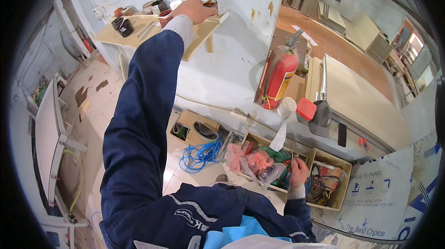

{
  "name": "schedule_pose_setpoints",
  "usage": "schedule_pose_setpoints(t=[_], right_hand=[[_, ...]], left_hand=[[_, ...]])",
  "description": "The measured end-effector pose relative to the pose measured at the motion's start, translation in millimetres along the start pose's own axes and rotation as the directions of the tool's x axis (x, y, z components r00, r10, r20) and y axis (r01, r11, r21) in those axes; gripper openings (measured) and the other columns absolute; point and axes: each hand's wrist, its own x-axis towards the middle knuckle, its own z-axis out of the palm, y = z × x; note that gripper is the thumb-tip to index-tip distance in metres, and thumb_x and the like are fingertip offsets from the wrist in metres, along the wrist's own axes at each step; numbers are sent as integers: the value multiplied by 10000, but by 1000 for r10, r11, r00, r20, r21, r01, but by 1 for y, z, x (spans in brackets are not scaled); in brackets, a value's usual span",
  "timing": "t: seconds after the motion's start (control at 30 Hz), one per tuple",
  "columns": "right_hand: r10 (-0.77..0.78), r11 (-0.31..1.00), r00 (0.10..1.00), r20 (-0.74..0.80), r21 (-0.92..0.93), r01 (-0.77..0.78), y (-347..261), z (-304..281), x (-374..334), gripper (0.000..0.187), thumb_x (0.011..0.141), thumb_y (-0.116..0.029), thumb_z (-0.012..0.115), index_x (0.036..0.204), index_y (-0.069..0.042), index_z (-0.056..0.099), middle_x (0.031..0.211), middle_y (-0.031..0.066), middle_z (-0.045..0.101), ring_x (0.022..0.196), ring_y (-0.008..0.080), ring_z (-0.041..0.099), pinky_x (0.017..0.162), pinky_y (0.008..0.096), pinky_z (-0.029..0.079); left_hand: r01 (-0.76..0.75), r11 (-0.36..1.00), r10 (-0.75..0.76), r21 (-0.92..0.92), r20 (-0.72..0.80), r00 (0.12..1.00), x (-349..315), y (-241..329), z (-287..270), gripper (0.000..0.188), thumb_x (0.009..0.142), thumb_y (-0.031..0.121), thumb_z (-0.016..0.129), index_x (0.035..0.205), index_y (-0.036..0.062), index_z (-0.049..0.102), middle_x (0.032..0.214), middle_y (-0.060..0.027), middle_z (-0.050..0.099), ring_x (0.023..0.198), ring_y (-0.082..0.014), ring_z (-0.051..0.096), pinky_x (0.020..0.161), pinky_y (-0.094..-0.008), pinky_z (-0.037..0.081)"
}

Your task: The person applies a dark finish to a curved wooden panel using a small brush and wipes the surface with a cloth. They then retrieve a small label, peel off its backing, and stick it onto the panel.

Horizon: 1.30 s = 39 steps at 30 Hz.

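Note:
My left hand [193, 11] reaches up to a small wooden wall shelf [198, 45]. Its fingers close around a small jar [211, 4] with dark brown contents, at the shelf's right end. Beside my wrist stands a reddish-brown pot [165, 16], with a white cup [175, 4] behind it. Low on the right, my right hand [299, 173] is closed in a pinch on a thin stick-like tool [292, 152], whose kind is too small to make out. That hand is above wooden boxes on the floor.
Several jars and a black pot [124, 27] stand farther left on the shelf. A red fire extinguisher [279, 80], a white roll [287, 106], a grey cap [320, 118] and a phone [342, 134] occupy the ledge. Below lie a blue cable [201, 155] and a wooden box [340, 198].

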Motion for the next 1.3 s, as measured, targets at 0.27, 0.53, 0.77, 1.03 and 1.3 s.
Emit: schedule_pose_setpoints(t=[0.27, 0.53, 0.77, 1.03, 1.3], right_hand=[[-441, 897, 895, 62, 6, 442, -214, 156, 78, 280, 950, -190, 722, 1121, 30, 701, 939, 59, 703, 839, 99, 616, 769, 269, 509], [-731, 669, 680, 55, -133, 731, -370, 290, 133, 263, 916, -206, 725, 1058, 14, 745, 899, 112, 757, 817, 161, 696, 766, 303, 545], [-666, 680, 725, 174, -257, 686, -400, 361, 158, 303, 913, -252, 722, 1083, -4, 752, 902, 123, 764, 798, 193, 712, 752, 323, 557], [-637, 768, 769, 54, -46, 639, -290, 262, 98, 308, 1000, -283, 642, 953, 13, 715, 742, 3, 641, 645, 80, 557, 569, 271, 443], [16, 980, 966, -259, -189, -67, -23, -11, -58, 253, 960, -211, 671, 949, 36, 722, 725, 51, 670, 681, 97, 577, 623, 292, 479]], left_hand=[[-88, 994, 86, 59, 39, 996, 26, -20, 17, 682, 753, 617, 695, 1125, 50, 772, 1090, -175, 761, 1017, -327, 728, 906, -395, 548], [-450, 863, 344, -231, -384, 857, -48, -56, -38, 483, 948, 489, 649, 1030, 26, 761, 937, -171, 758, 864, -284, 741, 759, -406, 565], [-375, 802, 192, -465, -393, 899, -172, -103, -44, 329, 985, 250, 700, 804, -12, 616, 631, -42, 570, 588, -90, 463, 540, -287, 390], [158, 33, 71, -987, 160, 985, -254, -97, 11, 887, 1032, 722, 166, 1252, 11, 651, 1028, -115, 732, 813, -148, 615, 688, -275, 413], [41, 271, 445, -962, 163, 880, -242, 11, 90, 798, 1084, 619, 175, 1524, 16, 456, 1480, -146, 552, 1306, -246, 535, 1047, -387, 426]])
